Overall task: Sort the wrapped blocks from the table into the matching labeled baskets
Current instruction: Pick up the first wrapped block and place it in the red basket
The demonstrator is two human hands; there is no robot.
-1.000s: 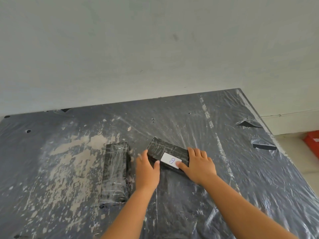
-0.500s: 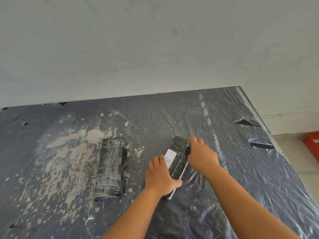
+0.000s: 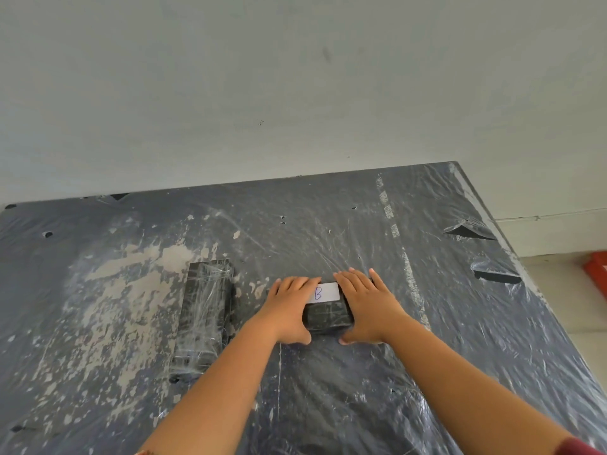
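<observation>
A dark wrapped block with a white label reading "B" lies on the table in front of me. My left hand presses on its left side and my right hand on its right side, fingers laid over the top and thumbs at the near edge. A second dark wrapped block lies flat to the left, lengthwise, apart from my hands. No basket label is visible.
The table is covered in crinkled clear plastic with pale worn patches on the left. Torn plastic flaps sit near the right edge. A red object stands on the floor at far right. A plain wall rises behind.
The labelled block has been turned from standing on edge at an angle to lying flat and square to me. Both hands now clasp its two sides.
</observation>
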